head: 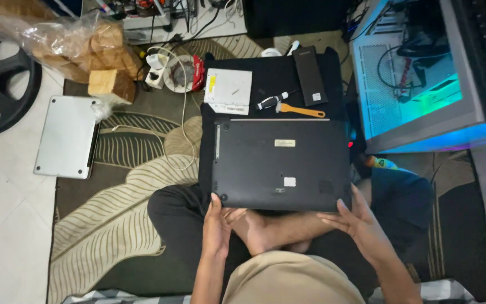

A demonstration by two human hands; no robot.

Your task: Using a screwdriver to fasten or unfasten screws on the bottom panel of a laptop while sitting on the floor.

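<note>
Holding a black laptop [281,164] upside down over your crossed legs.
You sit on the rug [125,186]; your left hand [216,225] and right hand [356,220] grip its near corners, fingers curled on the edge. A silver laptop [67,137] lies well apart, and an orange tool [302,110] is just behind it.

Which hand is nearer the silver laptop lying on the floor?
Left. The left hand grips the black laptop's near-left corner, on the silver laptop's side; the right hand holds the far corner.
</note>
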